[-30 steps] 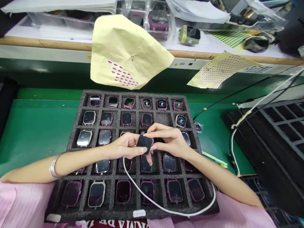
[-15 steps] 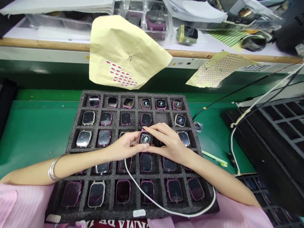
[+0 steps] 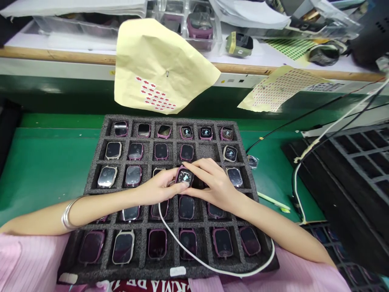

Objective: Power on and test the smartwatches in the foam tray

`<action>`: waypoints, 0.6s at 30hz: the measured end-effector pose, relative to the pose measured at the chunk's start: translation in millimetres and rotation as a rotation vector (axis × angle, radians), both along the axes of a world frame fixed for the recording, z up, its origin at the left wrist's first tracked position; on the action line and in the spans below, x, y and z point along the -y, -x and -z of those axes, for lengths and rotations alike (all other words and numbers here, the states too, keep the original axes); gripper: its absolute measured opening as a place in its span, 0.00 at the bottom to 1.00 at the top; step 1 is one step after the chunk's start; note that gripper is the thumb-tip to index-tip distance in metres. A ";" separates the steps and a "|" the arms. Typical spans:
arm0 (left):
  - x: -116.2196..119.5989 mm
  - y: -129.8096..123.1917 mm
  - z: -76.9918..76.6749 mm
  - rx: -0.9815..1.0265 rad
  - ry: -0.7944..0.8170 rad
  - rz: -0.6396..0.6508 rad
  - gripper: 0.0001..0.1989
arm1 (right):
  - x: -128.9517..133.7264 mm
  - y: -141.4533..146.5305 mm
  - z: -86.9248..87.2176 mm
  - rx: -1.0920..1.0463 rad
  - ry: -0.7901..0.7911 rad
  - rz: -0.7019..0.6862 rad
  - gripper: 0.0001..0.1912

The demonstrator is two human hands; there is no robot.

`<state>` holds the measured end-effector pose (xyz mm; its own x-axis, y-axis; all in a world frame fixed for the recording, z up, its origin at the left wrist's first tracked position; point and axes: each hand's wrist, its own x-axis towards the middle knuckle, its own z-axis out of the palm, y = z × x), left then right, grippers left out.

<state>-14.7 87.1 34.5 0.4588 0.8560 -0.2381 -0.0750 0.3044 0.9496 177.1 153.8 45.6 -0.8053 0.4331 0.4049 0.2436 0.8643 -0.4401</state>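
A purple watch (image 3: 184,177) with a lit screen is held between my two hands above the middle of the dark foam tray (image 3: 142,271). My left hand (image 3: 162,187) grips its left side, thumb on the lower part of the screen. The fingers of my right hand (image 3: 212,178) press the watch's right side and top corner. A white cable (image 3: 209,265) emerges under my left hand and loops over the tray's front to the right. Several purple and silver watches, such as a silver one (image 3: 123,247), lie in the tray's compartments; one in the second row holds no watch.
Behind the tray, a yellow sheet (image 3: 158,65) with red arrows hangs from the shelf edge (image 3: 60,56). Black foam trays (image 3: 334,194) are stacked at the right. A pale green stick (image 3: 273,200) lies beside the tray. A green watch (image 3: 239,44) sits on the shelf.
The held watch and both hands have shifted very slightly to the left. My grip looks the same, and the watches in the tray have stayed in their places.
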 end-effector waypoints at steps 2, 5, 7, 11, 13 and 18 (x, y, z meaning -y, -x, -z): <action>-0.3 -0.2 -1.8 0.003 0.000 0.003 0.11 | 0.5 0.0 0.1 -0.004 -0.016 -0.003 0.27; -0.6 -0.4 -3.3 0.001 -0.005 0.011 0.12 | 1.5 0.1 -0.3 0.008 -0.030 0.005 0.26; -0.6 -0.3 -2.6 -0.008 -0.010 0.017 0.13 | 2.2 0.3 -0.5 0.021 -0.039 0.016 0.26; -0.8 0.7 1.7 -0.067 -0.051 0.007 0.14 | 3.3 0.7 0.3 0.017 -0.091 0.038 0.25; -1.3 1.4 3.4 -0.100 -0.087 0.005 0.15 | 3.9 0.8 1.6 0.002 -0.113 0.035 0.25; -2.6 0.5 2.4 -0.115 -0.161 0.002 0.19 | 3.8 0.7 4.4 -0.037 -0.118 0.020 0.28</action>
<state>-15.2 89.6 32.1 0.4379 0.8866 -0.1489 0.0370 0.1477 0.9883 176.4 150.0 41.2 -0.7802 0.3967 0.4836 0.2471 0.9057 -0.3444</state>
